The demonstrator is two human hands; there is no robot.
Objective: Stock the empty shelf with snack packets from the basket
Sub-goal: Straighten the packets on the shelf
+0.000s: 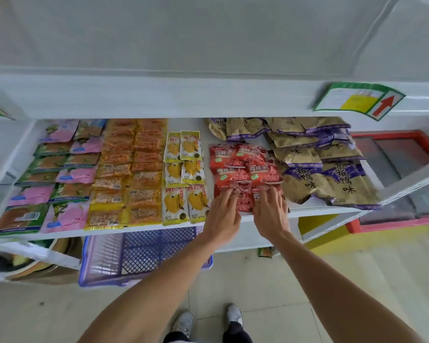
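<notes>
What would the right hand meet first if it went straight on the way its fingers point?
The right hand touches the front red packets; going straight on, it would probably push into the red pile just behind them.

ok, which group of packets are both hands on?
The red packets, between the yellow-and-white packets and the brown-and-purple packets. Left hand and right hand both touch its front row.

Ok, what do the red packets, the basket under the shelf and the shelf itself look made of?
Red packets: thin plastic film, glossy; light glints on the wrinkled faces and sealed edges.
Basket: moulded plastic, purple-blue, slightly shiny, with an open lattice wall.
Shelf: smooth white board, matte; painted metal or laminated wood, the look leaves it open.
</notes>
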